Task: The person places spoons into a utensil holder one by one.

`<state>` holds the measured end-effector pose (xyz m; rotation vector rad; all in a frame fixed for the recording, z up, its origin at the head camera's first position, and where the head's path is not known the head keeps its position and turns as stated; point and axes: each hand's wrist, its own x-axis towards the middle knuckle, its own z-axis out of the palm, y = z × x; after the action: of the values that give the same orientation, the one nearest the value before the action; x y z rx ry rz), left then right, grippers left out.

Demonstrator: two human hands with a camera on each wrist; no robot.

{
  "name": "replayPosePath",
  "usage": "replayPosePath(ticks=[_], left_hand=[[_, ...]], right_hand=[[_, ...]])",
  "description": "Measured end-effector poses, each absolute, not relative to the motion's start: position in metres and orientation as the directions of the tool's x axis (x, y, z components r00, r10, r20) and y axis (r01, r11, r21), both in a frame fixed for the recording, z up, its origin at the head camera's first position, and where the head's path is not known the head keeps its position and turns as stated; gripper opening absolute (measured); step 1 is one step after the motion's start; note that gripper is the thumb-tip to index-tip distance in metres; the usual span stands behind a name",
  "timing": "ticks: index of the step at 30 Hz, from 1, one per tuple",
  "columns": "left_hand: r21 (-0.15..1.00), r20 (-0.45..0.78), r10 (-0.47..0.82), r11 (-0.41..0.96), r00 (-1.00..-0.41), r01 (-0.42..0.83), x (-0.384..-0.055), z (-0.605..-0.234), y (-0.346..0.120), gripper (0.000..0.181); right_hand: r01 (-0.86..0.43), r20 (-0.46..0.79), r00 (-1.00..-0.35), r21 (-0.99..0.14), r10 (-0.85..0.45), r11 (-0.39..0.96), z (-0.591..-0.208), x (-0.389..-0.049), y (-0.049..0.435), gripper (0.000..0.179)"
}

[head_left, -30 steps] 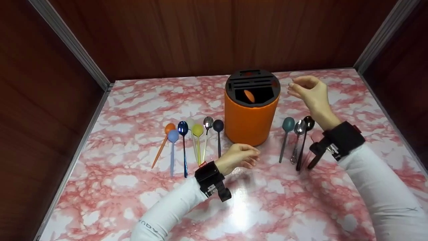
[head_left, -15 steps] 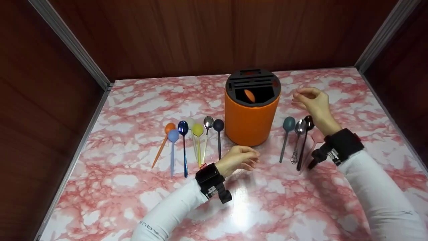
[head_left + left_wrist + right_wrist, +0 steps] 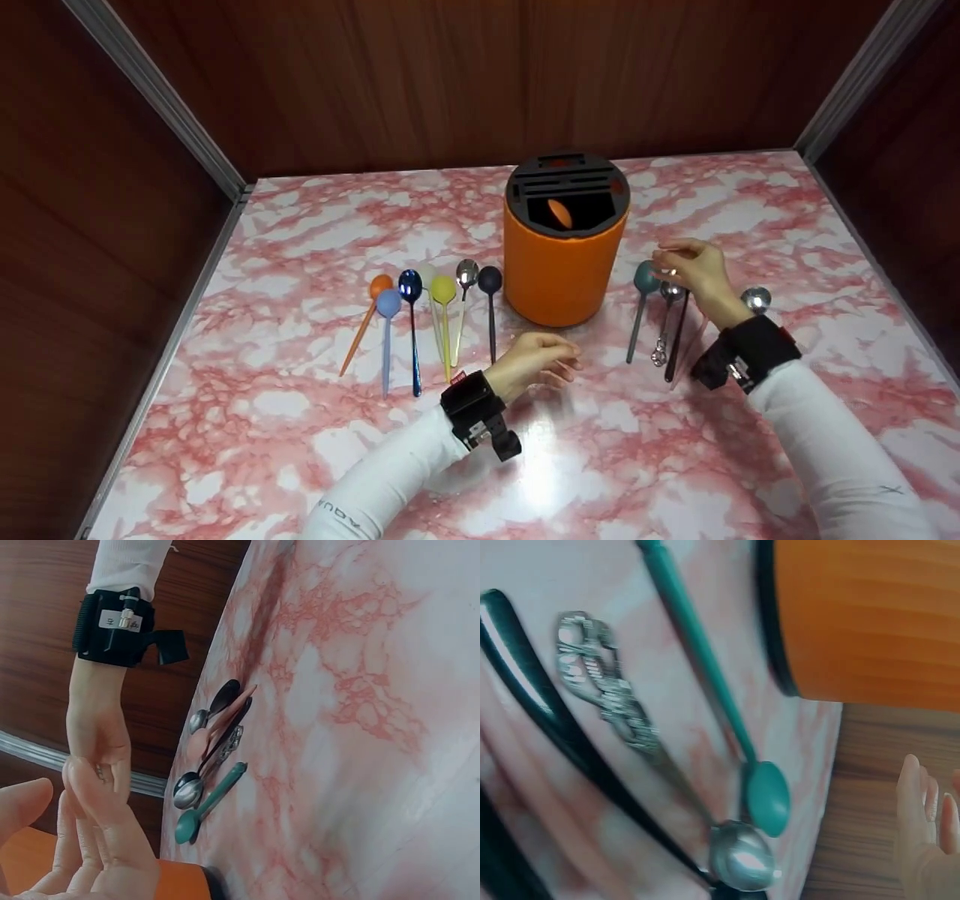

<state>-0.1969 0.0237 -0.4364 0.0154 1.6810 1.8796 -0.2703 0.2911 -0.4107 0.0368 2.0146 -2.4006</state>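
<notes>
My right hand (image 3: 701, 274) hovers over the heads of the right-hand spoons, thumb and fingers loosely bent, with nothing visible between them. Its fingertips overlap the teal spoon (image 3: 645, 281). Beside that lie a silver spoon with an ornate handle (image 3: 622, 705), a black spoon (image 3: 562, 724), a pink spoon (image 3: 199, 744) and a silver-headed spoon with a dark handle (image 3: 757, 300), partly hidden by my wrist. My left hand (image 3: 532, 358) is relaxed and holds nothing, in front of an orange cylindrical utensil holder (image 3: 559, 277). An orange spoon (image 3: 559, 214) sticks up in the holder's large opening.
Left of the holder several spoons lie in a row, among them orange (image 3: 381, 287), light blue (image 3: 388, 304), shiny blue (image 3: 411, 286), yellow (image 3: 443, 291), silver (image 3: 467, 274) and dark navy (image 3: 490, 280). Dark wood panels (image 3: 375, 82) enclose the marbled table (image 3: 300, 465).
My right hand has come down and toward me, from beside the holder's top to over the right-hand spoons. The silver-headed spoon has come into sight behind the wrist. My left hand has barely moved.
</notes>
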Motion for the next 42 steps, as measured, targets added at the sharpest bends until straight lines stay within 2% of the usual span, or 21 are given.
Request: replayPosePath(ticks=[7,14,22,34,42], left_hand=[[0.891,-0.402,0.436,-0.017,-0.805,-0.454,-0.194,-0.448,0.023,0.024],[0.896,-0.392,0.441,-0.015,-0.807,-0.443,-0.194,-0.457,0.023,0.023],[0.896,-0.395,0.439,-0.009,-0.807,-0.443,-0.193,-0.458,0.022,0.023],[0.886,-0.403,0.454,-0.024,-0.795,-0.463,-0.192,-0.464,0.020,0.021],[0.886,-0.397,0.462,-0.031,-0.793,-0.462,-0.191,-0.466,0.022,0.023]], right_hand=[[0.059,-0.059,-0.998,-0.997,-0.016,-0.047,-0.429,-0.264,0.294,0.023],[0.103,-0.104,-0.995,-0.994,0.008,-0.045,-0.446,-0.264,0.295,0.019],[0.212,-0.216,-0.972,-0.976,0.087,-0.053,-0.459,-0.265,0.286,0.011],[0.216,-0.194,-0.975,-0.948,0.112,0.233,-0.460,-0.265,0.278,0.029],[0.245,-0.219,-0.968,-0.926,0.120,0.286,-0.460,-0.269,0.277,0.028]])
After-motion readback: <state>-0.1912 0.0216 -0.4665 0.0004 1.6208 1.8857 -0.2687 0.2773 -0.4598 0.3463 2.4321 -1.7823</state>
